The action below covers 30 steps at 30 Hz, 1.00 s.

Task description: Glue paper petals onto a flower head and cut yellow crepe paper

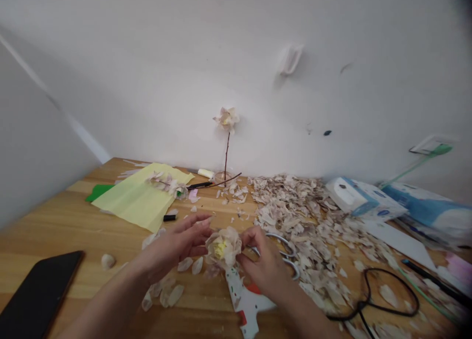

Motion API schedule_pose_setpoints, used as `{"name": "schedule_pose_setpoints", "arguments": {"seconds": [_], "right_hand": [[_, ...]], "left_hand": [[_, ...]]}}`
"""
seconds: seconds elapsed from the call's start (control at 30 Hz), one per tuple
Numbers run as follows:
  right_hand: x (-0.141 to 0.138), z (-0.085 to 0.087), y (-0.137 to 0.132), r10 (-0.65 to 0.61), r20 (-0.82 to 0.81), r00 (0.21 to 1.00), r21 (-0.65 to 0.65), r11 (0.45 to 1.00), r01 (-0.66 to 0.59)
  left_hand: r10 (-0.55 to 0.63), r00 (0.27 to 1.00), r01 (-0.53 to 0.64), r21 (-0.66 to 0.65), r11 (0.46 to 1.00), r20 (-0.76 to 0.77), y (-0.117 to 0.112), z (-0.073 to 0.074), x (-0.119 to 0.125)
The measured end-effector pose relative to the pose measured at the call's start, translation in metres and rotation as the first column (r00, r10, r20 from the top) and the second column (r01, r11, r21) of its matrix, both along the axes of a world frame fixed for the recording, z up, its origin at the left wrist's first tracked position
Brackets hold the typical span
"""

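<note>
A paper flower (223,247) with pale petals and a yellow centre is held above the wooden table (66,221) between both hands. My left hand (180,243) cups its left side, fingers partly stretched and touching the petals. My right hand (263,263) pinches the flower's right side with closed fingers. Under my right hand lie scissors (286,253) with grey handles and a white glue gun (246,302). Loose petals (173,292) lie below my left wrist.
A heap of petal scraps (302,216) covers the middle right. Yellow paper (142,196) and a flower twig lie at the back left, and a finished flower on a stem (226,132) stands by the wall. A dark phone (37,297) lies front left; tissue packs (363,199) and a black cable (387,299) lie at right.
</note>
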State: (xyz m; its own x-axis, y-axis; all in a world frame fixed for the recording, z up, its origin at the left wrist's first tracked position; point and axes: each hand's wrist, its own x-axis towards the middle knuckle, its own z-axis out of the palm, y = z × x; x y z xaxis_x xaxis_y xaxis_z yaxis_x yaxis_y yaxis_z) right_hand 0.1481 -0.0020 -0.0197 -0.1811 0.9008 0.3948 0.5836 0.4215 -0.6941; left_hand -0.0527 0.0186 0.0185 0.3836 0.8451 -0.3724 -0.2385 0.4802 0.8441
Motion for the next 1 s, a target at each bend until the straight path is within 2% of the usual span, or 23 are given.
{"name": "schedule_pose_setpoints", "arguments": {"seconds": [0.17,0.37,0.53,0.63,0.8,1.0], "right_hand": [[0.001,-0.001,0.001,0.026,-0.012,1.000,0.003,1.000,-0.026],[0.000,-0.004,0.004,0.075,-0.034,0.997,-0.010,0.997,-0.075],[-0.001,-0.006,0.004,0.103,-0.044,0.994,-0.077,0.991,-0.106],[-0.002,-0.007,0.006,0.121,-0.056,0.991,-0.132,0.983,-0.127],[-0.003,-0.009,0.009,0.151,-0.113,0.982,-0.196,0.966,-0.171],[-0.003,-0.014,0.010,0.110,-0.243,0.964,-0.252,0.952,-0.172]], "left_hand": [[-0.009,0.999,0.010,-0.031,0.999,0.046,0.001,0.002,0.001],[-0.051,0.994,0.055,-0.037,0.998,0.100,0.006,-0.004,-0.002],[-0.197,0.980,0.197,-0.019,0.980,0.002,0.004,-0.007,-0.004],[-0.239,0.971,0.239,-0.022,0.971,-0.002,0.005,-0.010,-0.003],[-0.201,0.979,0.202,-0.058,0.978,0.024,0.007,-0.016,0.001],[-0.154,0.988,0.154,-0.082,0.985,0.014,0.008,-0.018,0.002]]}}
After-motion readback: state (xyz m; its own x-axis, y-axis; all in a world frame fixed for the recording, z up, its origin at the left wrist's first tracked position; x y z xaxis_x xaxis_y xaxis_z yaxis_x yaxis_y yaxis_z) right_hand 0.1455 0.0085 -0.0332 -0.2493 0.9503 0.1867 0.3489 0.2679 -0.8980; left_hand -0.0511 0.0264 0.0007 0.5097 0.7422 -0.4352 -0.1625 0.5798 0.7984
